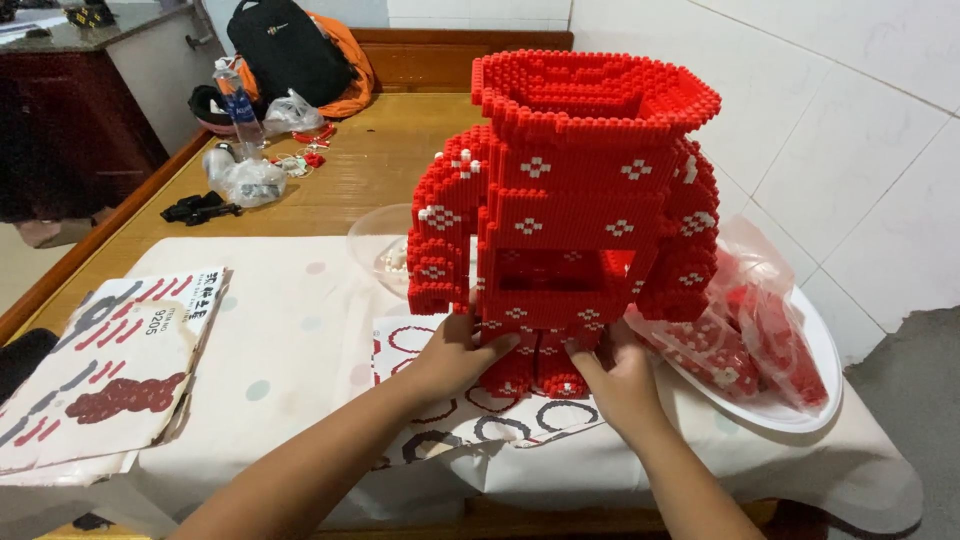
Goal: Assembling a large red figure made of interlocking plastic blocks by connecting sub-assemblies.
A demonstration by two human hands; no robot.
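A tall red figure built of small bricks (580, 190), dotted with white flower marks and open at the top, stands upright on a printed sheet (480, 415). My left hand (455, 350) grips its lower body from the left, thumb against the front. My right hand (620, 375) holds the lower right side beside the two short legs. Both arms of the figure hang at its sides.
A white plate (815, 400) with clear bags of red bricks (745, 335) lies to the right. A clear bowl (380, 245) sits behind the figure. A flat cardboard box (110, 365) lies at left. Farther back are a water bottle (238, 100), plastic bags and a black backpack (285, 45). A tiled wall is on the right.
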